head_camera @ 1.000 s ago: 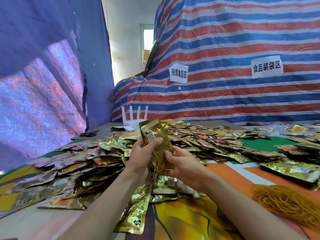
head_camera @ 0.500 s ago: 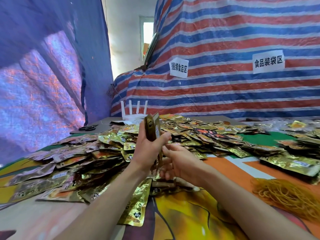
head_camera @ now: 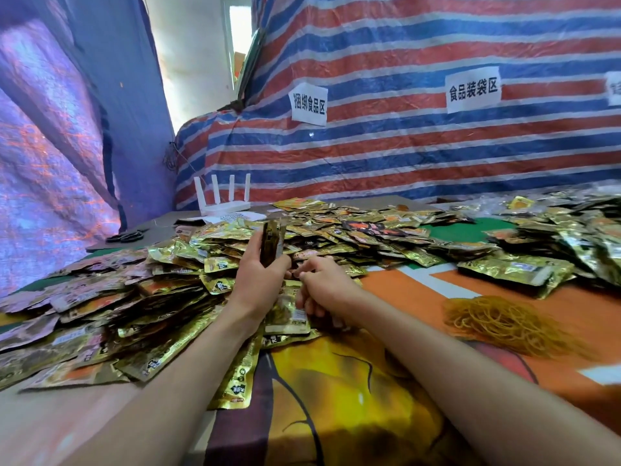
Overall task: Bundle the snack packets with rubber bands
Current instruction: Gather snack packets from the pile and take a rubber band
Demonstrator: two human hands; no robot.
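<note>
My left hand (head_camera: 258, 280) grips a small stack of gold snack packets (head_camera: 270, 242), held upright and edge-on above the table. My right hand (head_camera: 327, 284) is lower and just to its right, with thumb and curled fingers pinching the edge of a gold packet (head_camera: 287, 314) that lies flat in front of me. A large heap of loose gold packets (head_camera: 336, 230) spreads across the table behind both hands and off to the left. A pile of tan rubber bands (head_camera: 504, 321) lies on the orange cloth to the right, apart from both hands.
More stacked packets (head_camera: 510, 270) lie at the right. A white router (head_camera: 223, 200) and black scissors (head_camera: 126, 236) sit at the far left of the table. A striped tarp with paper signs (head_camera: 309, 104) backs the table. Bare printed cloth (head_camera: 336, 381) lies between my forearms.
My left hand turned the stack from face-on to edge-on. My right hand let go of the stack and dropped to a packet lying on the table.
</note>
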